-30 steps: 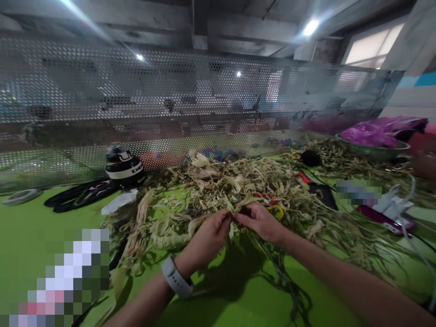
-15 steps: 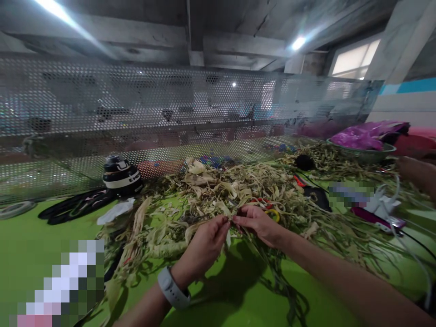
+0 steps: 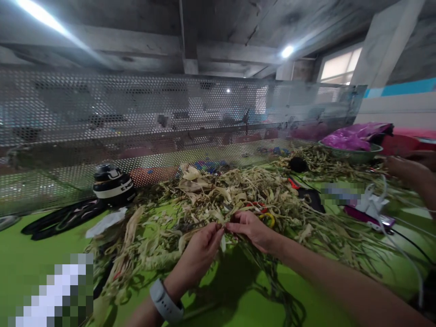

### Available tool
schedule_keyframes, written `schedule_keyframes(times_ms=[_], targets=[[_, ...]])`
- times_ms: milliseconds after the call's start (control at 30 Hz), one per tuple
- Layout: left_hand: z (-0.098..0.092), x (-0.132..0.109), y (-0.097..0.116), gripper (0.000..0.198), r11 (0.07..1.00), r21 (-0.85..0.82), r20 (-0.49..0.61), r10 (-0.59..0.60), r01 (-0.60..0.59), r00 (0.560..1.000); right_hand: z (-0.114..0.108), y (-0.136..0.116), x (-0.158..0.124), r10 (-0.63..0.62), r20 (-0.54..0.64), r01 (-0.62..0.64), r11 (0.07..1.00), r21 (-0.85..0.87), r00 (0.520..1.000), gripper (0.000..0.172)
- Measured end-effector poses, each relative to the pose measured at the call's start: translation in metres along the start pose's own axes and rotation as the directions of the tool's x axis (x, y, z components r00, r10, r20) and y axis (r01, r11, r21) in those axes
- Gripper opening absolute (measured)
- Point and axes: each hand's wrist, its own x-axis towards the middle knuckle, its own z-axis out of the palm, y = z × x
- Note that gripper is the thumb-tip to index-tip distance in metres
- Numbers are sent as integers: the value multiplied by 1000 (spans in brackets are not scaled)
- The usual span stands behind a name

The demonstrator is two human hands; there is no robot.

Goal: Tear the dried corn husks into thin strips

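Observation:
My left hand (image 3: 204, 243), with a pale watch (image 3: 166, 299) on its wrist, pinches a pale strip of dried plant leaf (image 3: 223, 242). Fingertips of my right hand (image 3: 250, 229) meet it there, closed on the same strip. What exactly lies between the fingers is small and partly hidden. Long greenish dried strands (image 3: 272, 277) trail down below my right hand onto the green tabletop (image 3: 225, 299). Behind both hands spreads a heap of dried, husk-like leaves (image 3: 231, 190). Red and yellow loops (image 3: 268, 220) poke out of the heap beside my right hand.
A black bottle (image 3: 114, 186) stands back left beside black straps (image 3: 64, 220) and a white tissue (image 3: 105, 222). At right are a bowl (image 3: 354, 154) with a purple bag, white cables (image 3: 405, 245) and another person's hand (image 3: 403, 170). A perforated metal panel (image 3: 153, 118) runs behind.
The view has shifted slightly, so most things sit a little further left and lower. Both hands stay together at the strip, with only slight finger movement.

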Motion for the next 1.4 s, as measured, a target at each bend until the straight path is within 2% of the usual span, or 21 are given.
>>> schedule_keyframes(times_ms=[67, 167, 267, 400, 500, 667, 767, 867, 1000, 1133, 1267, 1400], targets=[[-1, 1, -3, 22, 1000, 11, 18, 3, -4, 1000, 0, 3, 0, 3, -20, -3, 1000, -7, 1000, 31], [-2, 3, -8, 23, 997, -80, 28, -9, 12, 1000, -1, 5, 1, 23, -40, -23, 1000, 0, 999, 32], [-1, 4, -12, 28, 972, -218, 25, -80, 84, 996, -1, 3, 0, 9, -33, -10, 1000, -10, 999, 32], [0, 3, -12, 30, 918, -348, 82, -173, 190, 982, -2, -2, 1, -57, -65, 53, 997, -61, 996, 31], [1, 4, -13, 33, 889, -412, 78, -184, 200, 980, -4, -2, 3, -60, -104, 49, 993, -107, 993, 31], [-3, 7, -15, 33, 867, -481, -73, -189, 131, 979, -19, -11, 6, -65, -67, 41, 948, -314, 996, 31], [-11, 9, -16, 29, 826, -560, -194, -203, 61, 960, -39, -28, 8, -136, -161, 68, 927, -369, 978, 33], [-18, 10, -15, 26, 793, -610, -281, -221, 4, 934, -61, -43, 10, -242, -286, 97, 893, -440, 927, 35], [-20, 10, -10, 23, 775, -632, -317, -248, -8, 916, -78, -50, 11, -320, -319, 59, 782, -621, 892, 30], [-19, 9, -9, 20, 735, -678, -332, -271, -29, 903, -84, -52, 4, -362, -226, 12, 553, -833, 904, 11], [-21, 12, -11, 20, 678, -733, -328, -276, -59, 903, -90, -56, -2, -287, -115, -10, 343, -939, 951, 6], [-26, 13, -10, 20, 635, -767, -341, -281, -92, 897, -82, -58, -3, -185, -31, 15, 243, -970, 982, 6]])
